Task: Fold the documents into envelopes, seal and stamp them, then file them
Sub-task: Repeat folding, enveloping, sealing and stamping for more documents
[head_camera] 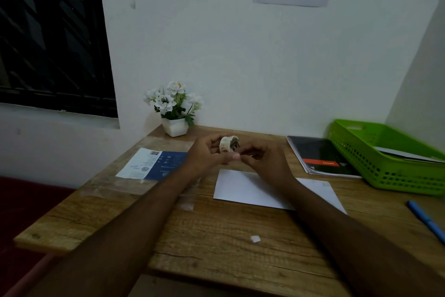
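The left hand (pixel 204 155) holds a stamp roll (pixel 227 144) above the counter (pixel 216 236), its grip curled round it. The right hand (pixel 265 164) has its grip pinching the roll's near edge. A white envelope (pixel 243 188) lies flat beneath both hands, left of the green basket (pixel 385 171).

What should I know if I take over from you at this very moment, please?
Left hand grips the stamp roll; right hand pinches at its end.
The white envelope lies flat on the desk under the right forearm; sealed or not, I cannot tell.
The green basket on the right already holds papers.
Left to do: stamp this envelope, then file it in the basket.
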Available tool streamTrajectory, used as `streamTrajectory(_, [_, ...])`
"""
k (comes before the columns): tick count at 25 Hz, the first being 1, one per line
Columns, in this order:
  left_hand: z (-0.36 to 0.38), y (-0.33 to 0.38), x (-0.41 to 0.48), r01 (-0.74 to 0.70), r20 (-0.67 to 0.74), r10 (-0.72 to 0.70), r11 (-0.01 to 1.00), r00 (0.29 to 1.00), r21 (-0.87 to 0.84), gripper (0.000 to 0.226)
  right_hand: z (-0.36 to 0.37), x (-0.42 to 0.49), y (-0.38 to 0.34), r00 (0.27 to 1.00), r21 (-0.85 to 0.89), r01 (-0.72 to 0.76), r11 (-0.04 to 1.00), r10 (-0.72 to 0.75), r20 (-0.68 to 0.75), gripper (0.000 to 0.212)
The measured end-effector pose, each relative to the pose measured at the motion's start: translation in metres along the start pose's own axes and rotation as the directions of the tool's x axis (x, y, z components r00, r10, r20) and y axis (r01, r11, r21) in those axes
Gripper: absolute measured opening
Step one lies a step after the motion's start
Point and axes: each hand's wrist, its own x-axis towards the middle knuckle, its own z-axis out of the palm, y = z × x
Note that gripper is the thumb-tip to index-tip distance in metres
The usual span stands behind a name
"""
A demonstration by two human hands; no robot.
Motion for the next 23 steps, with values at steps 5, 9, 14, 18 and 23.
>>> streamTrajectory(5, [0.002, -0.001, -0.002, -0.041, -0.080, 0.071, 0.946, 0.994, 0.321, 0.057, -0.005, -0.001, -0.002, 0.992, -0.009, -0.071, 0.997, 0.070, -0.109, 0.025])
streamTrajectory(9, [-0.001, 0.000, -0.003, -0.027, -0.094, 0.078, 0.893, 0.992, 0.449, 0.065, -0.006, -0.004, -0.008, 0.993, 0.026, 0.002, 1.000, 0.001, -0.117, 0.016])
streamTrajectory(14, [0.002, 0.002, -0.005, -0.055, -0.064, 0.095, 0.883, 0.993, 0.466, 0.067, -0.004, -0.005, -0.010, 0.996, -0.050, 0.041, 0.998, -0.044, -0.071, 0.029])
streamTrajectory(18, [0.002, 0.002, -0.006, -0.080, -0.015, 0.097, 0.889, 0.995, 0.451, 0.057, -0.006, -0.004, -0.008, 0.992, -0.177, 0.115, 0.978, -0.123, -0.033, 0.022])
streamTrajectory(23, [0.004, 0.000, -0.006, -0.091, 0.016, 0.092, 0.925, 0.996, 0.369, 0.050, -0.010, -0.003, -0.010, 0.987, -0.267, 0.150, 0.952, -0.158, -0.009, 0.013])
